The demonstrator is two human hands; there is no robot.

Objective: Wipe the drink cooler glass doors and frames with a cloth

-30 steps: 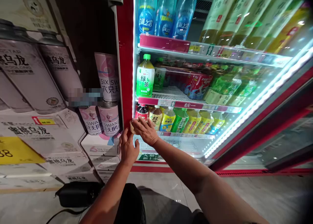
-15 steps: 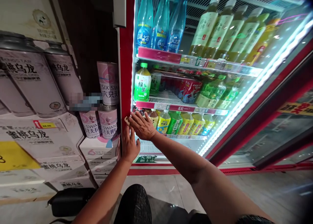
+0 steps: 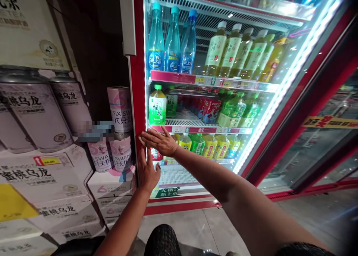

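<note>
My right hand [image 3: 162, 141] lies stretched out across the left edge of a lit drinks fridge, fingers extended toward its red frame [image 3: 137, 110]. A small pale thing shows at its fingertips; I cannot make out what it is. Just below, my left hand [image 3: 148, 171] has its fingers pointing up against the same frame, the thumb apart. Above the right hand, a green tea bottle [image 3: 157, 106] stands on the middle shelf. Behind the right hand, the lower-shelf bottles are partly hidden, among them a yellow bottle [image 3: 185, 141].
Blue bottles [image 3: 172, 43] and pale-labelled bottles [image 3: 231, 49] fill the upper shelf. At left, large pink cans [image 3: 36, 114] stand on stacked cartons [image 3: 30, 174], with smaller cans [image 3: 120, 151] close to the frame. My knee [image 3: 162, 241] is above the tiled floor [image 3: 195, 226].
The view has tilted up, so the fridge and cans sit lower in it. My right hand has moved slightly up along the fridge edge, nearer the middle shelf's rim.
</note>
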